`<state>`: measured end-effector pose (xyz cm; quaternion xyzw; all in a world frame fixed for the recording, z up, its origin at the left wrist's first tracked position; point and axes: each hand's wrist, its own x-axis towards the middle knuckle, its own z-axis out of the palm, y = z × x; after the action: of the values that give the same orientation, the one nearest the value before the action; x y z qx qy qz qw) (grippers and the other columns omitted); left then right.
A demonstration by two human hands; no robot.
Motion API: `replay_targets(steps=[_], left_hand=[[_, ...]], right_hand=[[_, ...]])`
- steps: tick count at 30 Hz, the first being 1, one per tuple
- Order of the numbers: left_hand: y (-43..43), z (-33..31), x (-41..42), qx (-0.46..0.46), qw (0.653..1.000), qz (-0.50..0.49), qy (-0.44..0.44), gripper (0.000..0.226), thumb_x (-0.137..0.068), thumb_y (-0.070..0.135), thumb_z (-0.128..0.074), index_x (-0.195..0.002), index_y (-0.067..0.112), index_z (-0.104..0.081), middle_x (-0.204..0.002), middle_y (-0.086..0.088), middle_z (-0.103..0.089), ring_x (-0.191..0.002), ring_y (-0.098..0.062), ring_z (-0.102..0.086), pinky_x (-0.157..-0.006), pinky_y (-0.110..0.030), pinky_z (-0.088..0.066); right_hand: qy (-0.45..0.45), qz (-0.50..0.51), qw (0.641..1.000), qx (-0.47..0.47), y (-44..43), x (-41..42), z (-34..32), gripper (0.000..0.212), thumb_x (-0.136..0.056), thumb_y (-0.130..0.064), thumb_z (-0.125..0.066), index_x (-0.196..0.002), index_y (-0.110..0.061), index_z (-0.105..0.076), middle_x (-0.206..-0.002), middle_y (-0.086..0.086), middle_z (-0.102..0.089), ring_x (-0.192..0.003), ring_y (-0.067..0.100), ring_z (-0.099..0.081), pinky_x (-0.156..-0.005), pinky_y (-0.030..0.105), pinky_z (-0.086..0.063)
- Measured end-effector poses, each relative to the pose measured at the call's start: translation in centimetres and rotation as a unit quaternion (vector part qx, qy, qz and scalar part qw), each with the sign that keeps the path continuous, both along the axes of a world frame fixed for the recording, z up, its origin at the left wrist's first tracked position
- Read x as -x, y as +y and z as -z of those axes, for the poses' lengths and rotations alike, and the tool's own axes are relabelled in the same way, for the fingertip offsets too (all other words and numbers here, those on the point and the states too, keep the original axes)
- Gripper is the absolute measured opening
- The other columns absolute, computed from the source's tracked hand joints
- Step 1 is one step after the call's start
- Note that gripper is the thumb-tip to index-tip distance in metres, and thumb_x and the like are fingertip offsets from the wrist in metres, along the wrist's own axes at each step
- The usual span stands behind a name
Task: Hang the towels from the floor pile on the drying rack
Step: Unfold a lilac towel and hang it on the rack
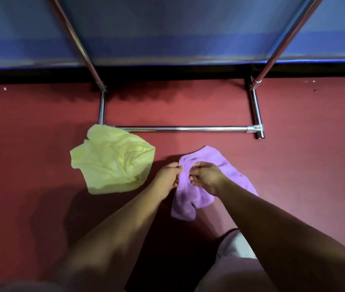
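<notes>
Drying rack (180,129): chromed metal tubing, smooth and reflective, rigid. Its base crossbar lies on the floor (30,157) with short feet at each end; two uprights slant up out of view. The hanging rail is not visible. No towel shows on any visible part of the frame.

Floor: dull red, matt, lightly speckled with debris; a dark skirting and blue wall stand behind the rack.

Yellow towel (112,159): crumpled in a loose heap on the floor, one corner touching the left end of the base crossbar. Thin, soft, deeply creased fabric. Untouched.

Purple towel (190,199): smaller in view, bunched, fleecy-looking nap, lying on the floor just right of the yellow one and apart from it. Both hands are on it: the left hand (167,175) pinches its near-left edge, the right hand (206,178) is closed on a gathered fold at its middle. The hands sit close together.

Handling assessment: both towels are judged light, limp and non-fragile, with fair friction. They will sag and fold when lifted. Recommended hold is two adjacent corners or one long hem, so the cloth spreads flat for draping.
</notes>
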<state>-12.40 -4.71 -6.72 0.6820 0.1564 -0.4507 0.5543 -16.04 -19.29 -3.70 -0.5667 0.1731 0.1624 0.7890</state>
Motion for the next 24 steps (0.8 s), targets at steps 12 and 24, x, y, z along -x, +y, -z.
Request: replay_targets(steps=[12,24], left_hand=[[1.4,-28.1,-6.4,0.278,0.951,-0.108,-0.078,0.033,-0.093,0.036,-0.049,-0.106,0.01,-0.064,-0.102,-0.015,-0.057,-0.089,-0.022,-0.054,-0.075,-0.03,-0.04],[6.4,-37.4,0.6,0.246,0.905,-0.124,-0.324,0.026,-0.087,0.029,-0.066,-0.106,0.012,-0.071,-0.113,-0.013,-0.072,-0.109,-0.021,-0.065,-0.109,-0.043,-0.044]], right_hand=[[-0.034,0.065,0.997,-0.032,1.8,-5.0,-24.6,0.017,-0.097,-0.024,-0.061,-0.087,-0.012,-0.069,-0.072,0.004,-0.061,-0.065,0.017,-0.057,-0.066,0.027,-0.05],[-0.182,0.148,0.969,0.084,4.7,1.1,-34.9,0.026,-0.085,-0.017,-0.068,-0.064,-0.022,-0.054,-0.068,0.003,-0.049,-0.064,0.017,-0.049,-0.062,0.026,-0.042]])
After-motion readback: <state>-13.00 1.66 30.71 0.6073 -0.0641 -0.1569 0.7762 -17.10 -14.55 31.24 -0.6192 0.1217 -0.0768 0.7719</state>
